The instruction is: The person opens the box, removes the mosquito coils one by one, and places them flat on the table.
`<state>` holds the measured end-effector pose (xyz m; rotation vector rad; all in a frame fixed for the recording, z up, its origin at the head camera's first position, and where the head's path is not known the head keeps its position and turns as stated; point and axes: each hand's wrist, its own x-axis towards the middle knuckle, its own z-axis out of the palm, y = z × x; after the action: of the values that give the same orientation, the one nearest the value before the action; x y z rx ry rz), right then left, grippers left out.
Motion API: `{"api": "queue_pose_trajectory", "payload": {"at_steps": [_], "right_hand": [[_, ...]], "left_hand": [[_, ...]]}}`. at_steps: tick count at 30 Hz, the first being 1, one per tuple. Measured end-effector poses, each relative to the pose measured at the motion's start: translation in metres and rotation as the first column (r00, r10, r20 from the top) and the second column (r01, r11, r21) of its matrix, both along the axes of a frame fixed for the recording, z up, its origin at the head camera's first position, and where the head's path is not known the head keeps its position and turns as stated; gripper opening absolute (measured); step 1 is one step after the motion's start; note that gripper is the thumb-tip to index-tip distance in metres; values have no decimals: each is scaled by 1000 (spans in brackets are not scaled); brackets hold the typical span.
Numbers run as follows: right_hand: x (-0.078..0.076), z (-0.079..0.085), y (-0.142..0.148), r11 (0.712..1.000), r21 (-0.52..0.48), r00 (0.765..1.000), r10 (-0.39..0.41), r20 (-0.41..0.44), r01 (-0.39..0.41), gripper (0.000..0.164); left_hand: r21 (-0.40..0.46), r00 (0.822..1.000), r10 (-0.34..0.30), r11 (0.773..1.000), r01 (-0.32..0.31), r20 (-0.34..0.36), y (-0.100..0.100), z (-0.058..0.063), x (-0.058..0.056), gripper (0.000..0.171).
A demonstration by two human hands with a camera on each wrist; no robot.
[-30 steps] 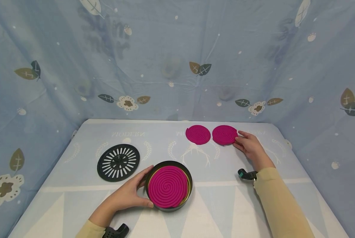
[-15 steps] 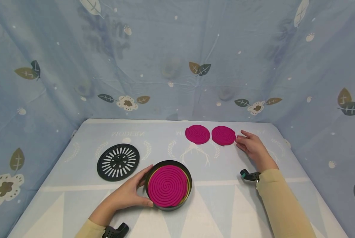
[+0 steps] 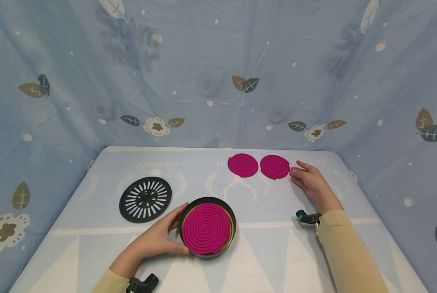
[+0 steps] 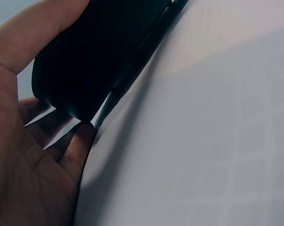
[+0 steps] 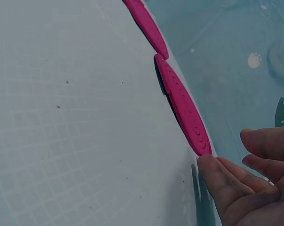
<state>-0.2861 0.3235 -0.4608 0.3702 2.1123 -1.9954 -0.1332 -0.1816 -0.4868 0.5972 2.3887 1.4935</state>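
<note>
In the head view, my left hand (image 3: 159, 238) grips the side of a round dark tin (image 3: 233, 236), thumb at the near side and fingers round the back. Inside lies a magenta mosquito coil (image 3: 206, 228), with a yellowish rim showing beneath it. The left wrist view shows the tin (image 4: 95, 52) as a dark shape between thumb and fingers. Two more magenta coils lie flat at the back of the table: a left coil (image 3: 243, 165) and a right coil (image 3: 275, 167). My right hand (image 3: 311, 182) is beside the right coil (image 5: 184, 108), fingers loosely bent, one fingertip right at its edge.
A black slotted round lid (image 3: 145, 200) lies on the table left of the tin. The patterned tablecloth (image 3: 266, 244) covers the table. A blue printed curtain (image 3: 204, 61) stands behind the table and along both sides.
My right hand has let go of the right coil and drawn slightly to the right, its thumb lifting away. That coil now lies flat. The left hand and tin have stayed in place.
</note>
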Motion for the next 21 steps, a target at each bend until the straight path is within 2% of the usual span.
{"api": "queue_pose_trajectory", "payload": {"at_steps": [7,14,21], "right_hand": [[6,4,-4,1000,-7,1000,12,-14,-12,71],[19,15,-14,998,10,993,65,-99,-65,69],[28,21,-28,991,-40,978,118,-171,-127,67]], "left_hand": [[-3,1000,3,1000,-3,0,1,1,0,125],[-13,1000,4,1000,-4,-7,1,1,1,126],[-6,1000,9,1000,-9,-2,0,1,1,127]]}}
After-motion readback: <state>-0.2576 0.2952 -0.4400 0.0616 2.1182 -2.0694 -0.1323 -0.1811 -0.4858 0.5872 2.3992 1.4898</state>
